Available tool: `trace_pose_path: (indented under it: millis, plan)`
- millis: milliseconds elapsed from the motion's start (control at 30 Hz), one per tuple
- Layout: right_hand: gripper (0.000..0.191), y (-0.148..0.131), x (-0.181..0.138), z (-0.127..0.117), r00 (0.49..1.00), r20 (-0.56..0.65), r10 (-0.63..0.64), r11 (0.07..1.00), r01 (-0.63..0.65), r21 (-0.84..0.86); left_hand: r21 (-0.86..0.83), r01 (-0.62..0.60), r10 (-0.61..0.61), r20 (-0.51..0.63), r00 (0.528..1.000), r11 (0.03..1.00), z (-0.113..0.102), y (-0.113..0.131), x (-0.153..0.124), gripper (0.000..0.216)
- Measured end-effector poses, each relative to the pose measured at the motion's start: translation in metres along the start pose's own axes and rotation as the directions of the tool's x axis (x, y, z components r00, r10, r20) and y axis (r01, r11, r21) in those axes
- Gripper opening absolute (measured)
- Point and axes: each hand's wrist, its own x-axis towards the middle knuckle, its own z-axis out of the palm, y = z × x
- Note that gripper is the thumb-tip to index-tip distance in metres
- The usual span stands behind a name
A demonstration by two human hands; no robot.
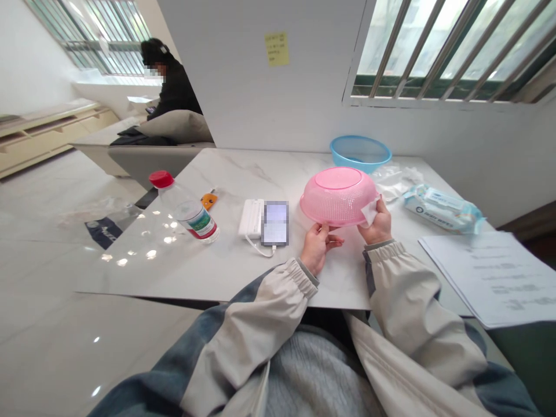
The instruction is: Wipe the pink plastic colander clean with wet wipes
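Observation:
A pink plastic colander [336, 200] is held bottom up above the table in front of me. My left hand [315, 248] grips its near rim between thumb and fingers, the other fingers stretched underneath. On the right side, my right hand [379, 225] presses a white wipe [370, 212] against the colander's wall near the rim. Some of the right fingers are hidden behind the wipe and the colander. Behind it stands a blue plastic basin [360, 152]. To the right lies a pack of wet wipes [443, 208], with a crumpled clear plastic bag [397, 178] beside it.
Left on the table [234, 278] are a water bottle [197, 217] with a red cap, an orange item [209, 200], a white power bank [251, 218] and a phone [275, 223] joined by a cable. Printed sheets [499, 278] lie right. A person [174, 87] sits beyond the wall.

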Motion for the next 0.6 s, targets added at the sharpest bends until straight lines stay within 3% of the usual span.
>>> trace_pose_path:
  millis: [400, 467, 533, 567, 600]
  plan:
    - [0.03, -0.002, -0.006, 0.008, 0.999, -0.034, -0.001, 1.0, 0.001, 0.02, 0.011, 0.015, -0.015, -0.003, 1.0, 1.0, 0.004, 0.005, -0.001, 0.026]
    - [0.029, -0.003, -0.004, 0.009, 0.999, -0.039, -0.021, 1.0, 0.021, 0.008, 0.1, 0.053, -0.058, 0.044, 0.997, 0.994, 0.004, 0.013, -0.013, 0.032]
    - [0.028, -0.004, -0.003, 0.009, 0.997, -0.059, -0.042, 0.999, 0.042, 0.006, 0.278, 0.165, -0.201, 0.108, 0.974, 0.946, 0.002, 0.023, -0.033, 0.036]
    - [0.027, -0.004, -0.004, 0.01, 0.996, -0.077, -0.043, 0.999, 0.044, 0.008, 0.341, 0.202, -0.251, 0.107, 0.962, 0.918, 0.001, 0.029, -0.045, 0.033]
    - [0.025, -0.004, -0.004, 0.011, 0.994, -0.098, -0.044, 0.999, 0.045, 0.009, 0.312, 0.171, -0.185, 0.014, 0.983, 0.934, -0.001, 0.034, -0.057, 0.027]
